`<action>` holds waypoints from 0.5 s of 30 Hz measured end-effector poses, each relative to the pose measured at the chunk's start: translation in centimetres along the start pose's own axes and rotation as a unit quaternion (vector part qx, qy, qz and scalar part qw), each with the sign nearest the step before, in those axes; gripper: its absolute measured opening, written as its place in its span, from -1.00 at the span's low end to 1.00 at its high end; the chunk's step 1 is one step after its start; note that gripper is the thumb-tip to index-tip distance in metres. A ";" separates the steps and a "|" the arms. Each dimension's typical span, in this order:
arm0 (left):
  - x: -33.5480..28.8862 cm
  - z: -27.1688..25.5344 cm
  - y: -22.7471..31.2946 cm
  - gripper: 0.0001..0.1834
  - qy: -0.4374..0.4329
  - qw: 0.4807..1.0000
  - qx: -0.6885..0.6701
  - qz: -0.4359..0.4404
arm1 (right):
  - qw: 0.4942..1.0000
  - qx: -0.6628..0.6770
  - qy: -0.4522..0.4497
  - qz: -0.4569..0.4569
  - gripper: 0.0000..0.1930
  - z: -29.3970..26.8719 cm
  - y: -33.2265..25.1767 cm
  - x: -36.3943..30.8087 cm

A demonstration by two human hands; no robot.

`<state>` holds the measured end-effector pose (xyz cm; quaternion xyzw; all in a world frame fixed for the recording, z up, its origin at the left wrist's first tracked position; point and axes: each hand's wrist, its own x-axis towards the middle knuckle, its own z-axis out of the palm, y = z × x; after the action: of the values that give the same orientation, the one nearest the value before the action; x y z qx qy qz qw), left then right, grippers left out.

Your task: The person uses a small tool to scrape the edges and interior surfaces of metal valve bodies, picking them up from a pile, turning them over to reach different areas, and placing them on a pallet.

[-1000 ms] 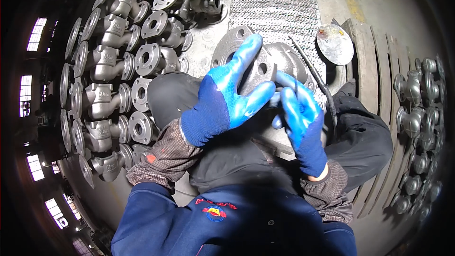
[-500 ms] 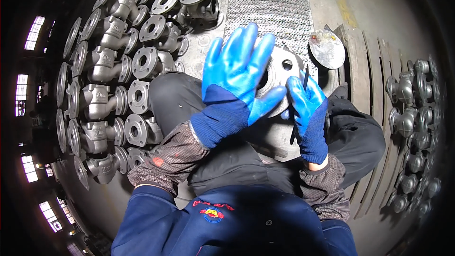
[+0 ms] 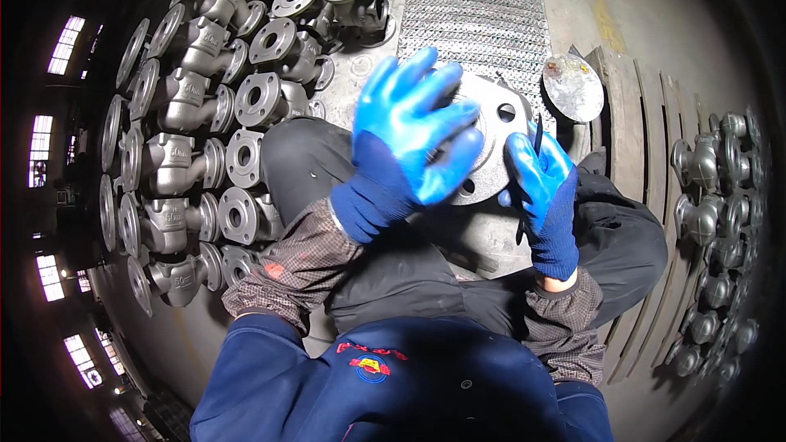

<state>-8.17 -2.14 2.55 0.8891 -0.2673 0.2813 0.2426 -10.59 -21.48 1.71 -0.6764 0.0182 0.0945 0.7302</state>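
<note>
A grey cast-metal part with a round, holed flange face (image 3: 494, 165) is in front of me, above my lap. My left hand (image 3: 413, 127), in a blue coated glove, is over its left side with the fingers apart and slightly bent, covering the central opening. Whether the fingertips press on the metal I cannot tell. On the flange's right side is my right hand (image 3: 540, 176), also gloved, with a thin dark stick-like tool (image 3: 538, 137) pinched between thumb and fingers. The tool's other end shows below the hand; its exact kind is unclear.
Rows of flanged valve bodies (image 3: 173, 162) crowd the floor at left. Ahead lies a patterned metal sheet (image 3: 471, 8), with a round, stained disc (image 3: 573, 86) to its right. Wooden slats (image 3: 651, 139) run along the right, beside more castings (image 3: 704, 221).
My left hand has turned and its fingers have come down, more bent, over the flange. More of the flange's lower face shows. My right hand keeps the dark tool, almost unmoved.
</note>
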 end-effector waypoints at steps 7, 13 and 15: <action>-0.1 -0.8 -2.1 -0.49 0.082 0.989 -0.056 -0.110 | 0.999 -0.034 -0.007 -0.004 -0.76 -0.1 -0.4 0.1; -1.3 0.3 -2.1 -0.62 0.005 0.944 -0.187 -0.272 | 1.000 -0.001 -0.015 0.006 -0.60 -1.4 -0.4 1.0; -1.1 -0.1 -1.9 -0.65 -0.010 0.937 -0.188 -0.294 | 0.996 -0.060 -0.010 -0.060 -0.61 -3.7 1.2 2.2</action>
<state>-7.89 -0.30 1.41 0.8689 -0.0448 0.1330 0.4747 -8.30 -24.81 -0.13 -0.7178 -0.0355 0.0583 0.6929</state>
